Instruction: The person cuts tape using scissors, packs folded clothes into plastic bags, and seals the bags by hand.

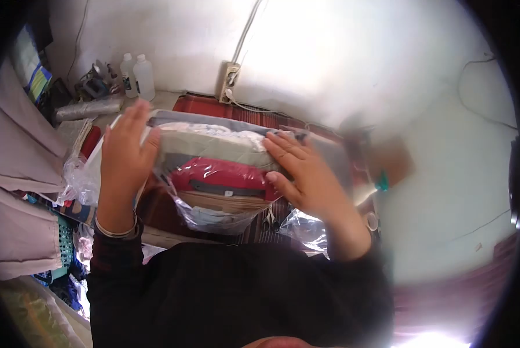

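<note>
A clear plastic bag (225,200) full of stacked folded cloth lies in front of me. Through the film I see a folded red garment (219,173) with a dark band, above tan layers and below pale green and white ones. My left hand (126,153) is at the bag's left side, fingers stretched up and smeared at the tips; whether it touches the film I cannot tell. Flat against the upper right of the bag rests my right hand (300,171), its fingers and thumb apart. Neither hand grips anything.
Scissors (270,220) and crumpled clear plastic (307,229) lie at the near edge. On the right is a bottle with a green nozzle (382,181). White bottles (144,77) and a plastic-wrapped roll (89,108) stand back left. A power strip (230,83) hangs on the wall.
</note>
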Demonstrator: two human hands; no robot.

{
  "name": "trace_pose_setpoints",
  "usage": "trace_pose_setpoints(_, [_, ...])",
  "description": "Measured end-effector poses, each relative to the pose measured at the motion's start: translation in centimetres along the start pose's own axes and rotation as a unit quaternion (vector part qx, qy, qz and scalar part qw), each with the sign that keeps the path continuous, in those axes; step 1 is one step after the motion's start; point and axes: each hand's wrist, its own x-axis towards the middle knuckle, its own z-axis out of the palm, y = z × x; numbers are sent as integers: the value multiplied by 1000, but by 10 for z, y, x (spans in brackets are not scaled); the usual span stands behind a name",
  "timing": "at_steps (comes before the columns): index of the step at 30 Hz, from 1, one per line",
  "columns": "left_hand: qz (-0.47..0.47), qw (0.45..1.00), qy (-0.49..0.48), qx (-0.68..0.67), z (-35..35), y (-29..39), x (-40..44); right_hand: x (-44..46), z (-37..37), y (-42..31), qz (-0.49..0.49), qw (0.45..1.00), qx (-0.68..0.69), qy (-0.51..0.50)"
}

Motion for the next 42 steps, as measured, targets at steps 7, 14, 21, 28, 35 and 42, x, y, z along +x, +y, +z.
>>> trace_pose_setpoints(7, [-379, 664, -89, -638, 19, -19, -23, 41, 6, -36, -95, 993, 0, -75])
trace_pose_setpoints(14, [-230, 618, -12, -751, 36, 9, -10, 96, 28, -49, -160, 981, 12, -107])
trace_pose_setpoints(21, [-178, 749, 52, -636, 27, 17, -1, 128, 30, -55, -123, 979, 22, -164])
trace_pose_setpoints(28, [17, 987, 22, -159, -1, 21, -9, 138, 32, -39, -46, 985, 89, -140])
trace_pose_setpoints(35, [112, 988, -30, -99, -8, 19, -5, 72, -45, -22, -49, 990, 115, -62])
trace_pose_setpoints(42, [108, 993, -47, -30, -16, 32, -1, -87, -101, 69, 57, 973, 184, 128])
